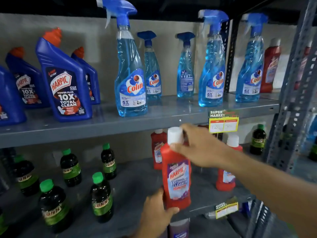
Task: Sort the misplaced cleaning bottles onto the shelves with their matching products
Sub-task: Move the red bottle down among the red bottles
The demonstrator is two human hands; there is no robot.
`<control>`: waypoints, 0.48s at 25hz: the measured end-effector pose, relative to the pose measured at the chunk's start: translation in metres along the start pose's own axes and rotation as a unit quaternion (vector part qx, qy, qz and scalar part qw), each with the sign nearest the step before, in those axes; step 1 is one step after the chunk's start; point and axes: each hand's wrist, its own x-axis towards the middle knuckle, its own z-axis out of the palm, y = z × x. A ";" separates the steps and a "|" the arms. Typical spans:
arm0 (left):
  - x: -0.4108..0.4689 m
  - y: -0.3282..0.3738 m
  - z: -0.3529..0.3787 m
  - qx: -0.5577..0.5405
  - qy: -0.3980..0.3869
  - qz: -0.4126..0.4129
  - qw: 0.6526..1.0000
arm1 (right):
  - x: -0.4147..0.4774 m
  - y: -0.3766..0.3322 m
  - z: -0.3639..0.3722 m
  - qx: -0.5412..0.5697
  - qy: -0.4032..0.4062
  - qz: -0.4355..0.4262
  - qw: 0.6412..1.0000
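A red Harpic bathroom cleaner bottle with a white cap stands upright at the front of the lower shelf. My right hand grips its neck just under the cap. My left hand holds its base from below and the left. Two more red Harpic bottles stand behind it, one at the back and one to the right, partly hidden by my right arm.
Dark bottles with green caps fill the lower shelf's left. The upper shelf carries blue Harpic toilet cleaners and blue Colin sprays. A price tag hangs on its edge. A metal upright stands at right.
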 end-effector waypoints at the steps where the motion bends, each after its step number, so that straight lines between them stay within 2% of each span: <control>1: 0.008 -0.012 0.006 0.005 -0.016 -0.014 1.000 | 0.005 0.009 0.019 0.014 -0.012 0.011 1.000; 8: 0.060 -0.061 0.037 0.055 -0.073 -0.054 0.994 | 0.041 0.057 0.094 0.097 -0.021 0.099 0.990; 12: 0.075 -0.067 0.046 0.063 -0.073 -0.053 0.994 | 0.051 0.067 0.106 0.110 -0.012 0.094 0.989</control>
